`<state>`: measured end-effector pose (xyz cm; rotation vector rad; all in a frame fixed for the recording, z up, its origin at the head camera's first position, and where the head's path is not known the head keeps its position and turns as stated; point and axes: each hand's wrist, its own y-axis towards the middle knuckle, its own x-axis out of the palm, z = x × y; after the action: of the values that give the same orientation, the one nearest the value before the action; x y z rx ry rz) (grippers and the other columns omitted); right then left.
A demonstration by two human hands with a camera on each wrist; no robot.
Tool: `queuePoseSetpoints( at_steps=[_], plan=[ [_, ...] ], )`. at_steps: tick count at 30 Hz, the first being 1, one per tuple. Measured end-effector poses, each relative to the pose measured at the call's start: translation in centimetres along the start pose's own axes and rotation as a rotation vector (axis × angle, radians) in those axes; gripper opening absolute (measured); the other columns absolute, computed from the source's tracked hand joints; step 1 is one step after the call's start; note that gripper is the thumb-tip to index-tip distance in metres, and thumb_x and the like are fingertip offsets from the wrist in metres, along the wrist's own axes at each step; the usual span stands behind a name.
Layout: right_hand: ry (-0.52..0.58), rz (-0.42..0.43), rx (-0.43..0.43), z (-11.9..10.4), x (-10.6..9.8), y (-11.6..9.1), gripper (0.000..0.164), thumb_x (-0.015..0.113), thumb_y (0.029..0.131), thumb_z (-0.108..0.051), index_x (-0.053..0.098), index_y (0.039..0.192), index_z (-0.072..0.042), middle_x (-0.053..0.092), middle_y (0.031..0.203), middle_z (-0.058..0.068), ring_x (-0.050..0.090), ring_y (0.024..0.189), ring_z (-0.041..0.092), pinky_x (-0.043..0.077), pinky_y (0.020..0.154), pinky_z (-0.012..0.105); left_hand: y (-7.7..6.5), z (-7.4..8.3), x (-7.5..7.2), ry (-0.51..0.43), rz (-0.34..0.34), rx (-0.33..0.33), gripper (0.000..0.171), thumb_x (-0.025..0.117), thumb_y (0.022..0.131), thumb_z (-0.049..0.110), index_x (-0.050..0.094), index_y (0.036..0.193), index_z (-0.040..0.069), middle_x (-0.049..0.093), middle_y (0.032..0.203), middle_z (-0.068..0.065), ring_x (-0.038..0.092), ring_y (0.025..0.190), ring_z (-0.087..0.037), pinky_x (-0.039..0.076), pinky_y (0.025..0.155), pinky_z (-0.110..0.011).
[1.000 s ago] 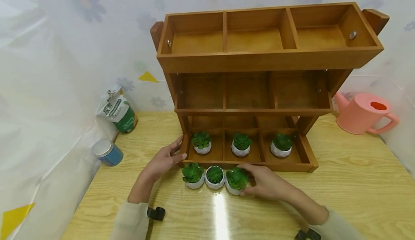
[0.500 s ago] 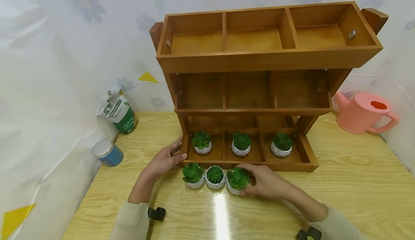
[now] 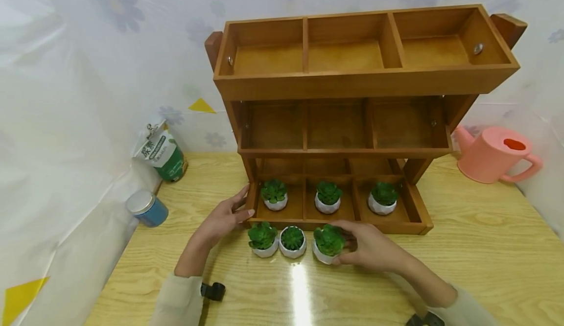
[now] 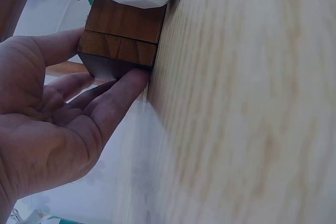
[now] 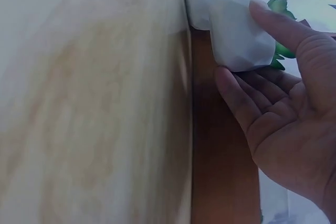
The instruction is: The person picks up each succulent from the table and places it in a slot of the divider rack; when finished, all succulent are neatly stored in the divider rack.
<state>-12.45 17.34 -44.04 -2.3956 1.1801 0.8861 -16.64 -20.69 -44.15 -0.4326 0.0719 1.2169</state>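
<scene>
In the head view, my right hand (image 3: 371, 245) pinches a white faceted pot with a green succulent (image 3: 329, 241) between thumb and fingers. The right wrist view shows that pot (image 5: 241, 35) a little off the tabletop. Left of it stand two more potted succulents, a middle one (image 3: 293, 238) and a left one (image 3: 263, 237), in front of a three-tier wooden plant stand (image 3: 339, 225). My left hand (image 3: 223, 216) grips the stand's lower left corner; the left wrist view has thumb and fingers around the wooden end (image 4: 118, 48).
Three potted succulents sit in the bottom tier, one per compartment: left (image 3: 274, 194), middle (image 3: 328, 197), right (image 3: 383, 197). A pink watering can (image 3: 495, 154) stands at right. At left are a blue jar (image 3: 147, 208) and a clipped green-white pouch (image 3: 163, 152).
My right hand has moved slightly right with its potted succulent, opening a gap from the middle pot. My left hand stays at the stand's corner.
</scene>
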Motion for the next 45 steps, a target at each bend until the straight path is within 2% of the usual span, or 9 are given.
queuePoseSetpoints(
  at_steps=[8,15,20,28,34,45],
  plan=[
    [-0.037,0.076,-0.003,-1.0,-1.4,-0.9,0.065,0.081,0.081,-0.054,0.06,0.137,-0.029,0.071,0.118,-0.014,0.069,0.105,0.007,0.059,0.088,0.029,-0.1,0.1,0.1,0.023,0.013,-0.003,0.072,0.057,0.105,0.02,0.018,0.162,0.037,0.022,0.168,-0.015,0.039,0.147,-0.038,0.05,0.106,-0.052],
    [-0.054,0.136,-0.001,-1.2,-2.9,-1.4,0.067,0.08,0.082,-0.052,0.059,0.138,-0.023,0.071,0.119,-0.009,0.071,0.107,0.01,0.059,0.088,0.03,-0.1,0.1,0.1,0.015,0.008,0.003,0.072,0.057,0.105,0.019,0.018,0.162,0.036,0.022,0.168,-0.016,0.042,0.145,-0.038,0.052,0.103,-0.049],
    [-0.016,0.148,0.014,-1.3,-3.9,-1.6,0.068,0.083,0.082,-0.046,0.059,0.138,-0.016,0.071,0.117,-0.005,0.071,0.104,0.009,0.059,0.084,0.03,-0.1,0.1,0.1,-0.002,0.001,-0.001,0.073,0.058,0.104,0.02,0.017,0.162,0.036,0.022,0.168,-0.015,0.043,0.145,-0.038,0.054,0.102,-0.047],
    [-0.068,0.22,0.02,-1.7,-5.5,-2.3,0.066,0.084,0.082,-0.04,0.059,0.139,-0.019,0.074,0.11,-0.008,0.07,0.098,0.003,0.058,0.078,0.023,-0.3,0.2,0.3,0.006,0.018,-0.01,0.072,0.059,0.104,0.018,0.019,0.162,0.035,0.022,0.168,-0.016,0.041,0.146,-0.038,0.054,0.101,-0.047],
    [-0.066,0.274,0.001,-1.8,-7.1,-2.7,0.064,0.086,0.082,-0.028,0.06,0.139,-0.015,0.074,0.113,-0.003,0.068,0.099,-0.002,0.058,0.078,0.021,-0.3,0.3,0.2,0.015,0.022,-0.014,0.072,0.059,0.104,0.018,0.019,0.162,0.035,0.022,0.168,-0.016,0.04,0.147,-0.038,0.053,0.101,-0.048],
    [-0.094,0.311,-0.006,-2.6,-9.7,-2.5,0.059,0.086,0.082,-0.023,0.061,0.136,-0.017,0.074,0.102,-0.005,0.069,0.089,0.0,0.057,0.074,0.02,-0.3,0.3,0.2,0.006,0.018,-0.012,0.073,0.059,0.104,0.019,0.019,0.162,0.035,0.022,0.168,-0.015,0.039,0.147,-0.038,0.049,0.106,-0.052]
  ],
)
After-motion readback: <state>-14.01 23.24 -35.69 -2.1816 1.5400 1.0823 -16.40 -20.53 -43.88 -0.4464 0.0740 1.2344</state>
